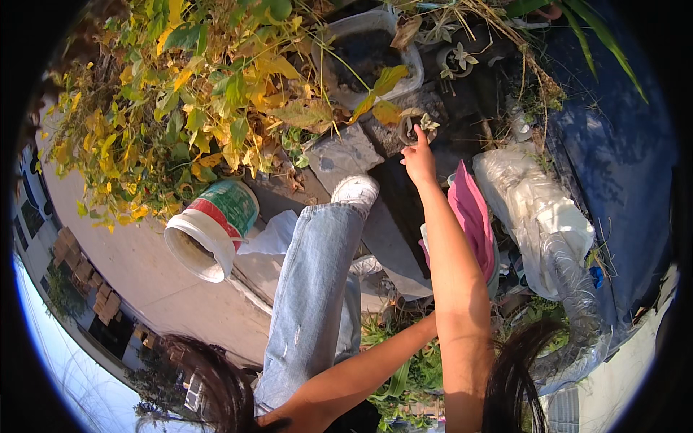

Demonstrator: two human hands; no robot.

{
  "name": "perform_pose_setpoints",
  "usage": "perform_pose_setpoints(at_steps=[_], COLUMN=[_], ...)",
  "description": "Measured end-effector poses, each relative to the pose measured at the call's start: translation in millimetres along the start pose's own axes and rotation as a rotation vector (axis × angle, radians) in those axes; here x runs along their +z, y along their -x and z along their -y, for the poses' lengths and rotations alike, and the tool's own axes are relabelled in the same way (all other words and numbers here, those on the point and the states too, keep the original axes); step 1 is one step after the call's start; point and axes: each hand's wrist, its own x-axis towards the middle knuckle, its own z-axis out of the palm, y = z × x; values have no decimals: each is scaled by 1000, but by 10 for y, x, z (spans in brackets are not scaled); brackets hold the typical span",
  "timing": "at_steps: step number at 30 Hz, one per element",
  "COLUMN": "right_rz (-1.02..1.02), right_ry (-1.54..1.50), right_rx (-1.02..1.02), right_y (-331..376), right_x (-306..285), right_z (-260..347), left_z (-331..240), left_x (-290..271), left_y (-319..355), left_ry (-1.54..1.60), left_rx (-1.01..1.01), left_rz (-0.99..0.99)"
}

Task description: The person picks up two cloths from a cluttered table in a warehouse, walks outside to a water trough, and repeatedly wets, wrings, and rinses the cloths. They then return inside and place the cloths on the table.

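Observation:
My right hand [419, 160] reaches out to a small round plant pot [406, 128] with a pale succulent [429, 123] in it. The forefinger lies over the pot's near rim, and the other fingers are bent close below. A similar pot with a pale succulent [456, 60] stands farther off. My left forearm [361, 372] crosses from the lower left and passes behind the right forearm, which hides the left hand. Beside the right forearm hangs pink cloth [471, 216], over something mostly covered.
A green, red and white bucket [216, 220] lies tipped at left. Yellowing plants [224, 94] fill the far left. A translucent tub [404, 76] stands at the back. Stone slabs [343, 155] lie by my shoe [355, 191]. Plastic-wrapped bundles [530, 209] lie right, by dark sheeting [621, 159].

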Motion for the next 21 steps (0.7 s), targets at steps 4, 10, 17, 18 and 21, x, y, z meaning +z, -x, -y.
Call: perform_pose_setpoints(at_steps=[4, 10, 17, 18, 21], right_rz=[0, 1, 6, -10, -29], right_ry=[46, 31, -45, -39, -27], right_rx=[-1, -12, -47, -51, -85], right_y=[-7, 19, 92, 103, 117], right_x=[25, 39, 12, 18, 17], right_z=[-31, -7, 44, 48, 55], left_z=[2, -10, -1, 1, 0], left_x=[8, -6, -16, -15, 5], left_y=[0, -2, 16, 18, 11], left_ry=[6, 4, -5, -3, -11], left_rx=[-2, -4, -7, -9, -12], left_rz=[-4, -6, -5, -7, -8])
